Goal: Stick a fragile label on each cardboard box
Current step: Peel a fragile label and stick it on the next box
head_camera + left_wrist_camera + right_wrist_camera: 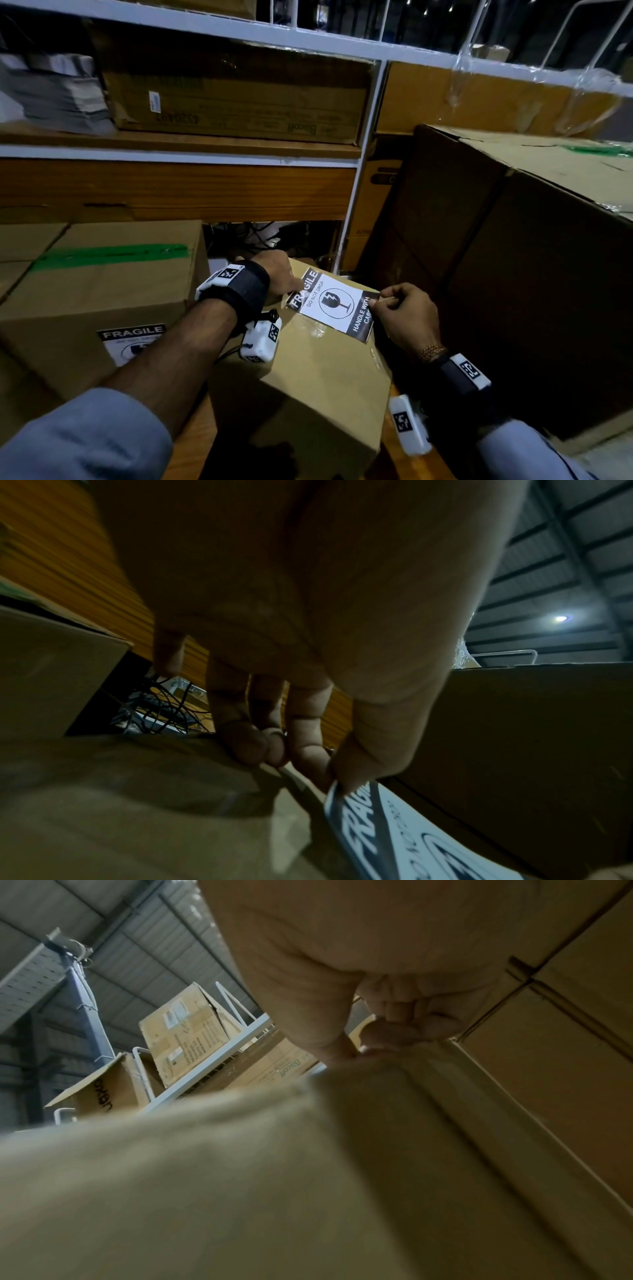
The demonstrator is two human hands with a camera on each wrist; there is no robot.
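A black-and-white fragile label lies over the top of a small cardboard box in the middle. My left hand pinches the label's "FRAGILE" end between thumb and forefinger; the left wrist view shows that pinch on the fragile label by my left hand. My right hand pinches the opposite "HANDLE WITH CARE" corner, fingers curled. In the right wrist view my right hand pinches a thin edge above the box top. A larger box at left bears a stuck fragile label.
A tall cardboard box stands close on the right, beside my right hand. White shelving behind holds more cartons and stacked paper. Tangled cables lie in the gap behind the small box.
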